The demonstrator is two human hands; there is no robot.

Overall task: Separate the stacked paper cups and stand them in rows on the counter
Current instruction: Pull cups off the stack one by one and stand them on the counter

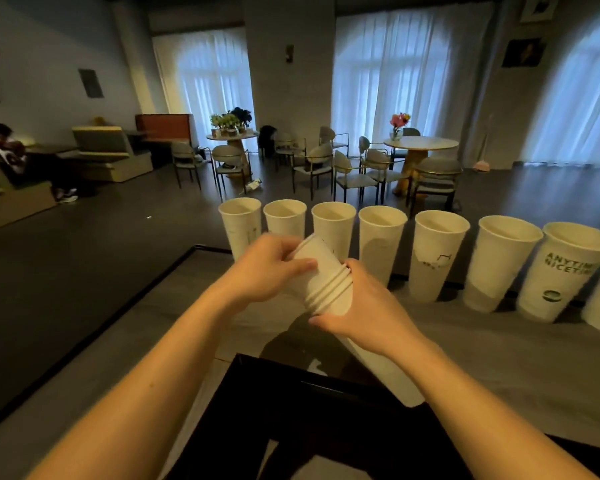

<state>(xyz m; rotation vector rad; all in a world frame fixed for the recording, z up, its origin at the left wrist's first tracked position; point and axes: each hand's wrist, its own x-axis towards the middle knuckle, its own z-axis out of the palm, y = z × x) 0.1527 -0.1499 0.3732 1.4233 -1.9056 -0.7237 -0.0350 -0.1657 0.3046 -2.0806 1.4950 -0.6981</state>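
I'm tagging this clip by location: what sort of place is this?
Probably a cafe or small event room. A row of white paper cups stands along a grey counter, and beyond it round tables with metal-framed chairs and vases of flowers sit before tall curtained windows.

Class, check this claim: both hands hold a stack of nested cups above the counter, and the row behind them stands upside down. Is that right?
Not quite. In the head view the row of cups stands upright, open mouths up. The rest holds: left hand and right hand grip the nested stack above the counter.
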